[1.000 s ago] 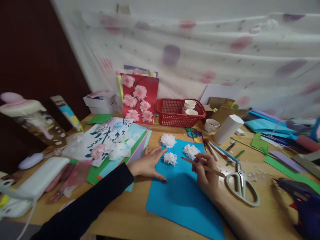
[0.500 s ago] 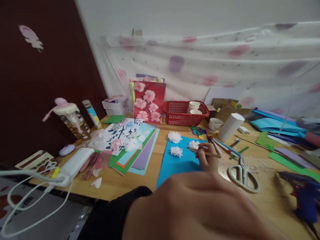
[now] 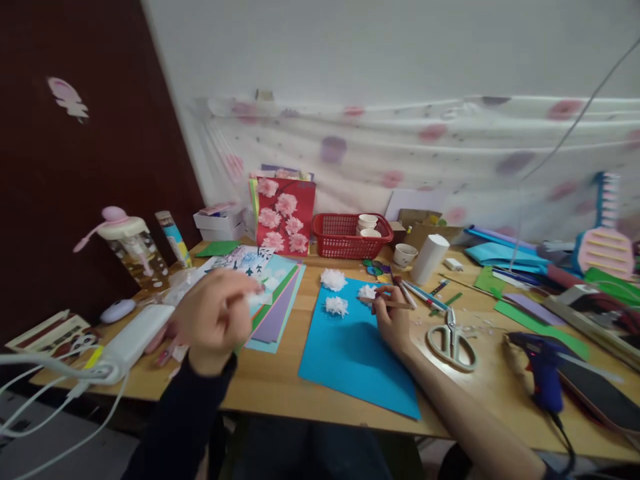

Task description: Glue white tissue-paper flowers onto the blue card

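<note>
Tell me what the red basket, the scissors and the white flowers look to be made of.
Basket: probably moulded plastic, slightly glossy, with evenly pierced walls.
Scissors: apparently metal blades, grey with a dull shine; pale, smooth handles, likely plastic.
White flowers: matte and ruffled with ragged edges, perhaps thin paper, though fabric can't be ruled out.

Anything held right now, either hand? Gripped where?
Right hand: a thin wooden stick, pinched in the fingers around its middle, both ends sticking out. Left hand: raised, fingers curled and blurred; can't tell if it holds anything.
</note>
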A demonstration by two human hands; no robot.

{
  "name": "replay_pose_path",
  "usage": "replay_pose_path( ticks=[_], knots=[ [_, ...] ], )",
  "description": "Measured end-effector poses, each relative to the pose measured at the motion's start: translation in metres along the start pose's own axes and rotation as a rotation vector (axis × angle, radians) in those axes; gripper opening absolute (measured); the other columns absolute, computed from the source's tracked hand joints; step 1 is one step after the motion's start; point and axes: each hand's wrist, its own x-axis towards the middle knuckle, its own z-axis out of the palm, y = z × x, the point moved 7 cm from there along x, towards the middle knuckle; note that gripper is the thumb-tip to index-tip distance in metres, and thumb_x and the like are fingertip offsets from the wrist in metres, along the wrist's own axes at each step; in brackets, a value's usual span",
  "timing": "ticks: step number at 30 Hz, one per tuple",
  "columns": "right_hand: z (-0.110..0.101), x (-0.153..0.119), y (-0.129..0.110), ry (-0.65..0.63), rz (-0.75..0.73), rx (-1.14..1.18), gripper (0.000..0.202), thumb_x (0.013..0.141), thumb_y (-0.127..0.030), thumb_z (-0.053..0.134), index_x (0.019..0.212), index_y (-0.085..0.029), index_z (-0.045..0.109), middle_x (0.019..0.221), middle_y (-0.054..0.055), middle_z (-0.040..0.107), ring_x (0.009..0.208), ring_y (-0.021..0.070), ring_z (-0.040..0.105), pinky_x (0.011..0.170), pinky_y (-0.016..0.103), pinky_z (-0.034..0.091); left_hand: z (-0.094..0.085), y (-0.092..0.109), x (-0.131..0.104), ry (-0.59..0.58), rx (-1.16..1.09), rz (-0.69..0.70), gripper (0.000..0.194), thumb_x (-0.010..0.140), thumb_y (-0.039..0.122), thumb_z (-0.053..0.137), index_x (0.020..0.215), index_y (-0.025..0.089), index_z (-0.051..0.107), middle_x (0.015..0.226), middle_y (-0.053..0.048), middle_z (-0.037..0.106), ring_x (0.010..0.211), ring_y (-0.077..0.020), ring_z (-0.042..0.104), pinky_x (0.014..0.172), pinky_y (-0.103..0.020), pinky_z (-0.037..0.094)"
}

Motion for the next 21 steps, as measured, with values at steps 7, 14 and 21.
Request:
replay_pose_path(
  ticks=[7, 14, 21],
  knots=[
    [0.0, 0.0, 0.006, 0.004, 0.057, 0.015, 0.011, 0.086, -0.031, 0.049, 0.092, -0.022, 0.049, 0.055, -0.005, 0.053, 0.049, 0.0174, 0.055, 0.046, 0.028, 0.04, 0.063, -0.123, 0.045, -0.565, 0.415, -0.142, 0.027, 0.08, 0.016, 0.053, 0.094, 0.022, 0.075, 0.113, -0.008, 0.074, 0.113, -0.0288, 0.063, 0.102, -0.039, 0.044],
    [0.002, -0.002, 0.006, 0.002, 0.026, 0.072, 0.012, 0.087, -0.033, 0.051, 0.092, -0.022, 0.049, 0.052, -0.006, 0.052, 0.045, 0.0153, 0.052, 0.043, 0.026, 0.038, 0.067, -0.198, 0.072, -0.56, 0.534, -0.434, 0.024, 0.082, 0.023, 0.055, 0.095, 0.015, 0.075, 0.104, -0.016, 0.076, 0.1, -0.0311, 0.068, 0.077, -0.032, 0.048],
    [-0.002, -0.005, 0.008, 0.009, 0.014, 0.041, 0.013, 0.09, -0.035, 0.052, 0.092, -0.022, 0.052, 0.051, -0.005, 0.054, 0.042, 0.0137, 0.052, 0.039, 0.023, 0.039, 0.093, -0.251, 0.052, -0.659, 0.473, -0.578, 0.012, 0.067, 0.026, 0.071, 0.06, 0.019, 0.065, 0.067, -0.005, 0.071, 0.075, -0.0238, 0.068, 0.063, -0.026, 0.044]
  ],
)
